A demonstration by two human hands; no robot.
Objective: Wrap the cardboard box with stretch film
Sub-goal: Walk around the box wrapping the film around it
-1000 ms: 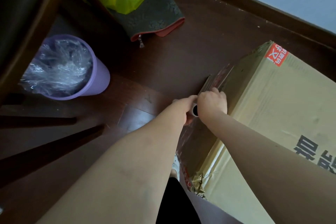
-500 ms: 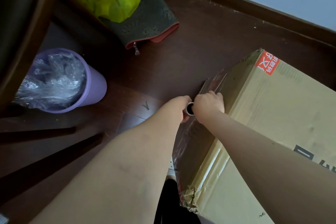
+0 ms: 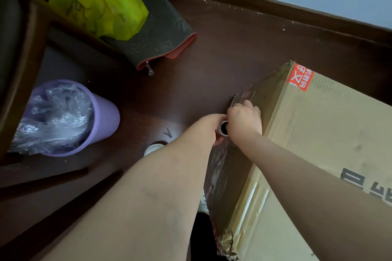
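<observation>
A large cardboard box [image 3: 307, 144] with a red label at its far corner stands on the dark wooden floor at the right. Clear stretch film [image 3: 224, 180] covers its left side face. The stretch film roll [image 3: 224, 128] stands upright beside that face, only its open core end showing. My left hand [image 3: 212, 127] grips the roll from the left. My right hand [image 3: 244, 121] grips it from the right, knuckles against the box's side. The rest of the roll is hidden by both hands.
A purple bin [image 3: 70, 118] lined with clear plastic stands at the left under a wooden chair frame [image 3: 31, 48]. A yellow-green bag [image 3: 97, 0] lies on a dark zipped pouch [image 3: 161, 36] at the back. A small white round object [image 3: 153, 148] lies on the floor by my left forearm.
Both hands stay on the roll beside the box's left face. The view has shifted, the bin and bag appearing lower, and the white round object has come into sight.
</observation>
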